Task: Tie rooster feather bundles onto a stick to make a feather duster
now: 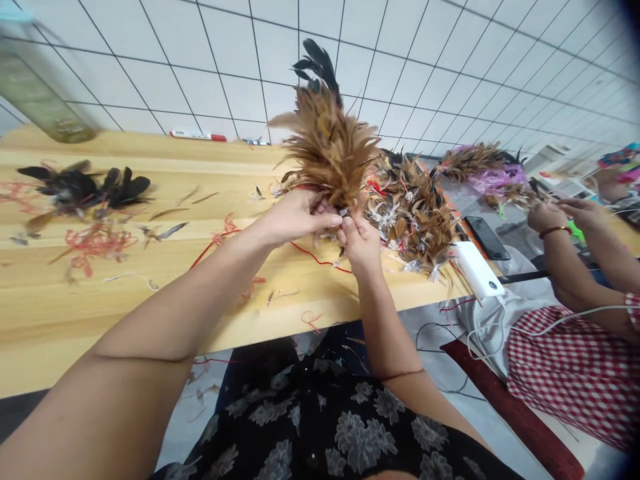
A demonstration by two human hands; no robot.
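A large bunch of brown feathers [335, 143] with black feathers at its tip stands up above the table, its base between my hands. My left hand [305, 217] is closed round the lower end of the bunch, thumb pointing right. My right hand [361, 243] pinches at the same base, its fingertips almost meeting the left thumb; what lies between those fingers is too small to make out. Below the hands a red cord [320, 260] runs across the wood. Right beside them lies a heap of brown and white feathers [413, 213].
Black feathers [85, 187] and tangled red string [100, 243] lie on the wooden table [165, 313] at left. A marker [197, 136] rests by the tiled wall. A white power bank [477, 270] and phone [486, 237] lie at right, near a co-worker's hands [560, 217].
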